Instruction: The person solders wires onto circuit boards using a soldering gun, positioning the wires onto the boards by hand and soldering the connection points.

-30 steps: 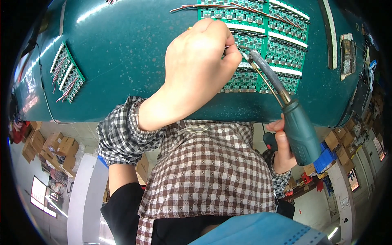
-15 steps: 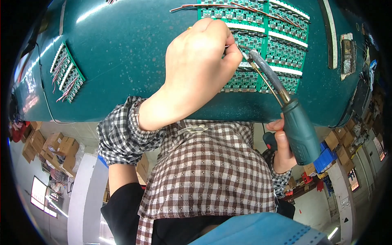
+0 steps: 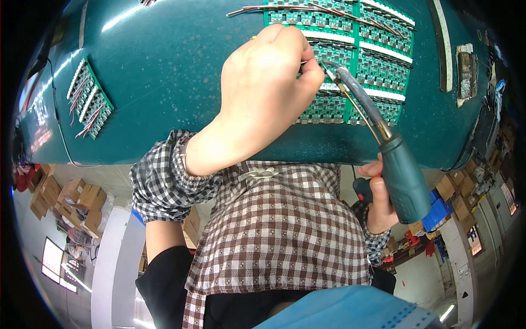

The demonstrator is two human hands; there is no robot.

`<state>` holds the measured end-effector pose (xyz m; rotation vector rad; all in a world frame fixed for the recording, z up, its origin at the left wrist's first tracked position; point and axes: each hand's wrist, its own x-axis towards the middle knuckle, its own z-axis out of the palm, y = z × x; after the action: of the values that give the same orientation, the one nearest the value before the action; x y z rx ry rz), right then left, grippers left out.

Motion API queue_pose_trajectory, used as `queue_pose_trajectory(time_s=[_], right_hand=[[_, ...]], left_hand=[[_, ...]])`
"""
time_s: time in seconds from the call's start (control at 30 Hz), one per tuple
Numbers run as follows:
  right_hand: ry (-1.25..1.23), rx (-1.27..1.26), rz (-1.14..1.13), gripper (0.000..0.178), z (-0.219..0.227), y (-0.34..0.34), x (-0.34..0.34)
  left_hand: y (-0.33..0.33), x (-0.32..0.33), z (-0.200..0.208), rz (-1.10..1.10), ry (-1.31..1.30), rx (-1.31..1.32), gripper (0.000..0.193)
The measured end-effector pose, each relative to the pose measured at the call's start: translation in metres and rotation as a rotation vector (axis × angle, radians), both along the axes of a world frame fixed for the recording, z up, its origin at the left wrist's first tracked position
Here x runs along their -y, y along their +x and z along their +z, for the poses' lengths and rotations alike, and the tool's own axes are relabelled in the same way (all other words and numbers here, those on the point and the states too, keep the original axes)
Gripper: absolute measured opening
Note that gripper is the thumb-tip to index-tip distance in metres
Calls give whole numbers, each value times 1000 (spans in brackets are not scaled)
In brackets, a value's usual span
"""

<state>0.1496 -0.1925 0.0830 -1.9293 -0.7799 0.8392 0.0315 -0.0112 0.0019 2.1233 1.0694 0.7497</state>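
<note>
My left hand point(image 3: 266, 77) is closed in a pinch over the panel of green circuit boards point(image 3: 383, 71). A short bit of thin wire point(image 3: 303, 62) shows at its fingertips; the rest is hidden by the hand. My right hand point(image 3: 381, 203) is wrapped round the green handle of a soldering iron point(image 3: 406, 178), with a thin metal tube running along its shaft. The iron's tip points up and left to the boards, just right of my left fingertips. Several red-brown and black wires point(image 3: 334, 12) lie across the panel's far rows.
A smaller green board piece point(image 3: 92, 101) with wires attached lies at the left of the green table mat point(image 3: 159, 82). A black cable point(image 3: 59, 120) runs down beside it. At the right are a long metal strip point(image 3: 442, 46) and a worn metal block point(image 3: 467, 74).
The soldering iron's handle has shifted very slightly downward, its tip still beside my left fingertips. My left hand has barely moved, keeping its pinch.
</note>
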Motion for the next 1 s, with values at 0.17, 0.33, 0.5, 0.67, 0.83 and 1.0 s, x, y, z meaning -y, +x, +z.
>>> queue_pose_trajectory(time_s=[0.17, 0.33, 0.5, 0.67, 0.83, 1.0], right_hand=[[-11, 20, 23, 36, -1, 2, 2], [75, -25, -19, 38, -4, 4, 2], [109, -108, -170, 47, -7, 6, -2], [208, -310, -292, 49, -24, 23, 3], [451, -678, -407, 50, -41, 53, 15], [541, -829, -352, 48, -62, 88, 27]], left_hand=[[-2, -1, -1, -4, -15, 2, 12], [-3, -3, 0, -10, -19, -16, 12], [-6, -2, 2, -16, -59, -31, 12], [-7, -2, 4, -26, -86, -72, 11], [-12, -4, 10, -45, -200, -92, 9], [-23, -3, 14, -16, -362, -75, 9]])
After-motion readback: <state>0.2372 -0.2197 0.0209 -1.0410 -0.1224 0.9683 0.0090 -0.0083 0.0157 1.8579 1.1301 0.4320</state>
